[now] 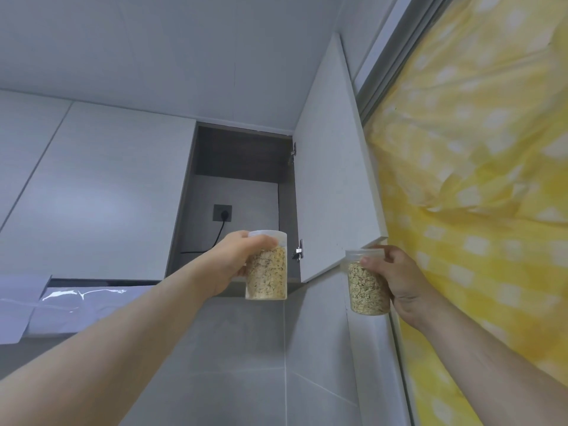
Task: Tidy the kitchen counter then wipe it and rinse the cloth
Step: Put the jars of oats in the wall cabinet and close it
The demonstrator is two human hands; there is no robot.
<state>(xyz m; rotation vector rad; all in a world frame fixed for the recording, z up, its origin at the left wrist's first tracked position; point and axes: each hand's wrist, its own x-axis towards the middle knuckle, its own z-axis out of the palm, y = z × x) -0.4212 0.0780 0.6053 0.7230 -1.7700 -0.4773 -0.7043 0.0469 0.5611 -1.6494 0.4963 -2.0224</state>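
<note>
Overhead, the left hand (236,259) held a clear plastic jar with a white lid, filled with pale oat-like flakes (266,265), its fingers curled round the lid end, right at the mouth of the open grey wall cupboard (236,192). The right hand (396,278) gripped a 2nd, matching flake-filled jar (367,284) the same way, fingers wrapped near the lid, just beside the lower corner of the swung-out white cupboard door (332,179).

The likeliest slip, I judged, was the right jar knocking that door corner and jolting loose, since it sat so close. A black cable (216,238) plugged into a dark socket (222,213) ran across the cupboard floor; a jar set on it could tip. Both jars looked nearly full, upright, lids on.
</note>
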